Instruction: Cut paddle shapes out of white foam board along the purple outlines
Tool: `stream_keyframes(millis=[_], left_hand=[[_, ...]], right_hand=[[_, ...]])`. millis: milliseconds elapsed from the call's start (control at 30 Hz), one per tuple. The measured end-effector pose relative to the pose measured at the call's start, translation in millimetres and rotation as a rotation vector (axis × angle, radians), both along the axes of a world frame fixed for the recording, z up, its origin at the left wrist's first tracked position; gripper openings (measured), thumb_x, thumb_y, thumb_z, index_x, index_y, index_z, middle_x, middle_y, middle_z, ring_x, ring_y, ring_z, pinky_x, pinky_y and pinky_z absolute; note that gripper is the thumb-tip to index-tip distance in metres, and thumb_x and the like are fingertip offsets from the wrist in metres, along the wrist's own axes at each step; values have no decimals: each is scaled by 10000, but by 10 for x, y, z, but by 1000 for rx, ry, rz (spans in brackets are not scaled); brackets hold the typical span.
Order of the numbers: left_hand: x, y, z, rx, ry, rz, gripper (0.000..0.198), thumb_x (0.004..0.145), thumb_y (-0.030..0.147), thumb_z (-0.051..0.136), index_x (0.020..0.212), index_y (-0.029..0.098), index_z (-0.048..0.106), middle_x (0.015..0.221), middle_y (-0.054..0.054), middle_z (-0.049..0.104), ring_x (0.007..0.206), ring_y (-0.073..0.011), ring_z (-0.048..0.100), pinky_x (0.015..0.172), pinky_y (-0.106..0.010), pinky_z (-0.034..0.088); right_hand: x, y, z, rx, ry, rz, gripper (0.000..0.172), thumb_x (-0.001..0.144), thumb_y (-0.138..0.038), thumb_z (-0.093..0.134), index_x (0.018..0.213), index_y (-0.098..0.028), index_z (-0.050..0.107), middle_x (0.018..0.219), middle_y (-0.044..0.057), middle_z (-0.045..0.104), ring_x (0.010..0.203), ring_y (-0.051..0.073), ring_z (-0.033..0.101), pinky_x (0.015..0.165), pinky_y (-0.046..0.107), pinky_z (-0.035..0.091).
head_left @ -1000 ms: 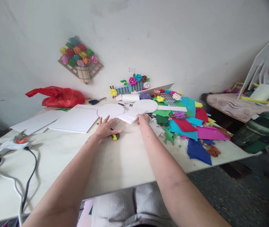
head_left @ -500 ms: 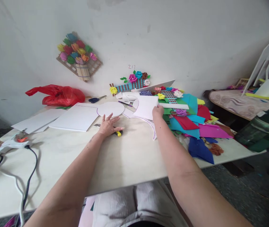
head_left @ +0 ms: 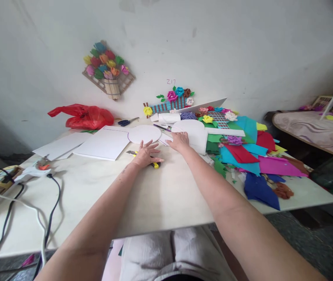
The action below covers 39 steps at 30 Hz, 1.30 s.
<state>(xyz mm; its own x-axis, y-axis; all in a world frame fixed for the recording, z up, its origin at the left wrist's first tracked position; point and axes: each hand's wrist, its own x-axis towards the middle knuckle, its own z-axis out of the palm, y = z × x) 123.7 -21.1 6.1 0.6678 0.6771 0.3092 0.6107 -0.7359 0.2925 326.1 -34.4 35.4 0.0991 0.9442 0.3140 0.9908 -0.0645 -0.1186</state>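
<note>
The left hand (head_left: 146, 154) is resting over the yellow cutter (head_left: 155, 165), fingers standing apart, the white disc (head_left: 144, 134) lying at its twelve o'clock. The right hand (head_left: 179, 142) is lying against white pieces (head_left: 194, 134), grip unclear. Arranging seems ongoing; lifting the cutter would be needing curled fingers.

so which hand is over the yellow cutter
The left hand, fingers spread, with the yellow cutter poking out on both sides of it; the right hand is instead at the white piece with the rounded top.
</note>
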Motion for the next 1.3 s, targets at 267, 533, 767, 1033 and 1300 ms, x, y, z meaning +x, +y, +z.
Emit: stream_keyframes(millis=[267, 533, 767, 1033, 1300], left_hand=[[123, -44, -1, -40, -8, -64, 525, 695, 578, 685, 1110, 255, 688, 1413, -77, 477, 1395, -291, 270, 1143, -556, 38], [257, -113, -11, -32, -77, -93, 675, 651, 541, 741, 1231, 219, 618, 1424, -126, 452, 1377, -295, 311, 1139, -505, 172], [47, -73, 47, 65, -172, 269, 493, 852, 454, 538, 1272, 199, 578, 1426, -101, 460, 1350, -234, 371, 1157, -457, 146], [-533, 144, 31, -91, 69, 846, 555, 787, 378, 511, 1311, 197, 532, 1481, -103, 386, 1403, -308, 239, 1120, -513, 199], [-654, 142, -15, -101, 188, 763, 519, 877, 400, 365, 1317, 170, 515, 1452, -111, 429, 1349, -270, 358, 1075, -424, 307]], right_hand=[[-119, 152, -110, -172, -54, -87, 397, 899, -347, 443, 1149, -96, 622, 1171, 199, 627, 1155, 288, 513, 1012, 415, 262], [-162, 67, -133, -152, -86, -12, 527, 875, -504, 440, 1133, -88, 635, 1197, 216, 602, 1180, 315, 470, 991, 427, 284], [-154, 105, -12, -253, -108, -186, 460, 769, -357, 562, 1106, -56, 648, 1140, 233, 627, 1168, 335, 508, 993, 465, 257], [-266, 2, 128, -241, -112, -175, 493, 755, -306, 555, 1179, -65, 622, 1303, 244, 526, 1223, 370, 479, 1055, 530, 223], [-838, -152, 196, -389, 72, 259, 564, 738, -624, 550, 1035, -165, 688, 1112, 170, 671, 1064, 289, 607, 853, 341, 440]])
